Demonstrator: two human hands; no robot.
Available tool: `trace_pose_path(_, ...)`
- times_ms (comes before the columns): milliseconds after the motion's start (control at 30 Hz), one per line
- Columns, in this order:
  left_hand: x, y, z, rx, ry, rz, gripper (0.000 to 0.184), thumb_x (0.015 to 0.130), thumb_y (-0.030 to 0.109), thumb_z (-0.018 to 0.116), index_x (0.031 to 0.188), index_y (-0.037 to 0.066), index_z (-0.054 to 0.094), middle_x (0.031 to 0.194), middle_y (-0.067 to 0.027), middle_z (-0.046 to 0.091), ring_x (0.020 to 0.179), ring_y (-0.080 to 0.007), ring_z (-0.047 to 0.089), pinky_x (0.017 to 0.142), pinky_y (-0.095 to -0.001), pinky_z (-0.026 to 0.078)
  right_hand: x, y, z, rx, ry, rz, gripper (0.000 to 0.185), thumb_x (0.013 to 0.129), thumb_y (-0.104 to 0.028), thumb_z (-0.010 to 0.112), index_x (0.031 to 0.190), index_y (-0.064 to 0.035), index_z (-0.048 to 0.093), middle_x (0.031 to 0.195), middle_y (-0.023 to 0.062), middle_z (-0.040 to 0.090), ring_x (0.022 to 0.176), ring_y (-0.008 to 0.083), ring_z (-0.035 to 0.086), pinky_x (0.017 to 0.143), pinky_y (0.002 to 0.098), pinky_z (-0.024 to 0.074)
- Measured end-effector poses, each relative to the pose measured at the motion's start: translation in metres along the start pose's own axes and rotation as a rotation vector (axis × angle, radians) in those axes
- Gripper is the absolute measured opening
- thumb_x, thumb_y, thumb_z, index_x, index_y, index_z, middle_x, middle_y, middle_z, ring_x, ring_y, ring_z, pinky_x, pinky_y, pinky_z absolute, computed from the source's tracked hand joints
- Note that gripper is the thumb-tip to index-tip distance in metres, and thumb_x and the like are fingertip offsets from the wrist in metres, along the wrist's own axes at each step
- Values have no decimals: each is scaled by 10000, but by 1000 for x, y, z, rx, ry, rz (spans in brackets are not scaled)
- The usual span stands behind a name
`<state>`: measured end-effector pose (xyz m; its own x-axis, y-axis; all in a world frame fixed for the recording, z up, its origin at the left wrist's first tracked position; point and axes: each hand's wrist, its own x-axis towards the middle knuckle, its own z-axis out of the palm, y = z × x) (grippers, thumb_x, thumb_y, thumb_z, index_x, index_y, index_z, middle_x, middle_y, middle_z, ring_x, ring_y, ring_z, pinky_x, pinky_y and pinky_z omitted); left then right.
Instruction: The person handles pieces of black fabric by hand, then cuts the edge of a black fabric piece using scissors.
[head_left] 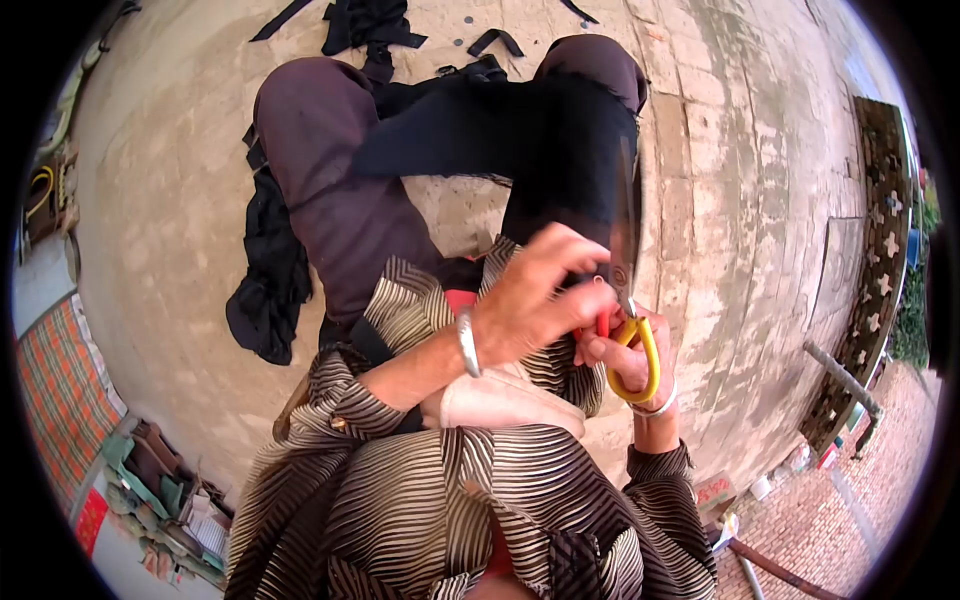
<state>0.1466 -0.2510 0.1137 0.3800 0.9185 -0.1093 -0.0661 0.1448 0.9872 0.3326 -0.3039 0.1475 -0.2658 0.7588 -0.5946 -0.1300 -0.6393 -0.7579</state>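
Yellow-handled scissors (652,372) are gripped in my right hand (630,360), their long blades pointing up and away from me. A small red piece (603,322) shows beside the yellow loop, between my hands; whether it belongs to the scissors I cannot tell. My left hand (545,295), with a silver bangle at the wrist, reaches across to the right. Its curled fingers are slightly blurred, close against the red piece and the scissors' pivot, and what they pinch is hidden. Black cloth (470,130) lies across my thighs, under the blades on the right leg.
Black cloth scraps (365,25) lie on the ground past my knees. A crumpled black cloth (270,275) rests left of my leg. The paved ground (700,200) runs to a patterned low wall (885,250) at right. Piled items (165,490) stand at lower left.
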Motion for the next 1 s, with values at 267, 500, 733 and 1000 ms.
trace_pose_path(267,34,-129,-64,-545,474,-817,1060,725,736,605,1321,-115,397,1252,-204,489,1168,-279,473,1025,-412,353,16,11,-14,10,280,-211,137,790,-17,569,921,3,533,643,51,541,535,138,520,554,273,467)
trace_pose_path(500,98,-164,-67,-994,206,-814,846,801,704,543,1210,-36,554,1269,-152,586,1197,-269,526,1028,-379,386,22,8,-26,-107,516,-317,108,775,17,573,881,38,567,690,78,601,570,124,567,519,241,453)
trace_pose_path(733,139,-132,-106,-1416,545,-215,333,861,214,654,1118,4,632,1172,-144,660,1110,-307,605,1043,-445,414,47,10,-20,-179,550,-324,113,772,-8,513,858,47,563,734,125,623,621,160,580,578,265,473)
trace_pose_path(1000,126,16,-144,-788,592,222,145,846,18,662,988,-14,665,1012,-112,697,914,-231,679,855,-375,550,51,14,-19,-192,448,-286,92,832,2,594,919,7,564,750,67,622,633,107,584,583,220,474)
